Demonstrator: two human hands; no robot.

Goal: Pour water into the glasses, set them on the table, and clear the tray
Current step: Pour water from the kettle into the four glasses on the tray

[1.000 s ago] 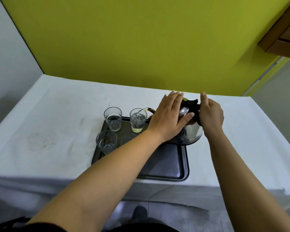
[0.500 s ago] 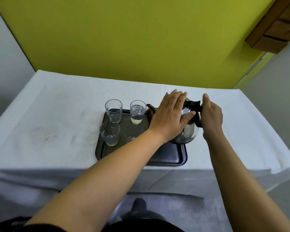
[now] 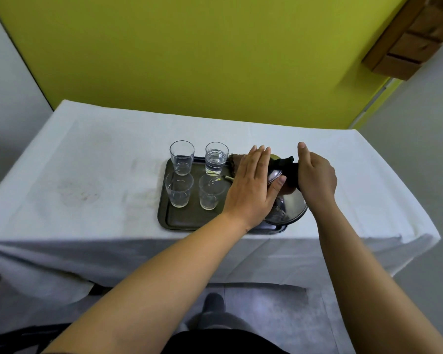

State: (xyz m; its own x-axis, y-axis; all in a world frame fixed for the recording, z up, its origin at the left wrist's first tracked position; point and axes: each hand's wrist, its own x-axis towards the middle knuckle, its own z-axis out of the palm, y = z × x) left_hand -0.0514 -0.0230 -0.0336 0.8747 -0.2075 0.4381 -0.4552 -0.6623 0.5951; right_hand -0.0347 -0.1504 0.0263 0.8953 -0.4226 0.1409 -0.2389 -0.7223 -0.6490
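Note:
Several clear glasses stand on a dark tray point(image 3: 189, 221). The far right glass point(image 3: 216, 158) holds the most water; the far left glass point(image 3: 181, 157) and near left glass point(image 3: 178, 189) hold a little. A steel kettle point(image 3: 287, 213) is tilted leftward, its spout point(image 3: 226, 178) over the rim of the near right glass point(image 3: 211, 191). My right hand point(image 3: 315, 175) grips the kettle's black handle. My left hand point(image 3: 253, 187) lies flat on the kettle's lid, fingers extended.
The tray sits near the front edge of a table covered in a white cloth point(image 3: 87, 175). A brownish cloth point(image 3: 235, 159) lies at the tray's far edge behind my left hand. A yellow wall stands behind the table.
The kettle's spout has moved from the far right glass toward me, to the near right glass. Both hands stayed on the kettle. The camera view has shifted.

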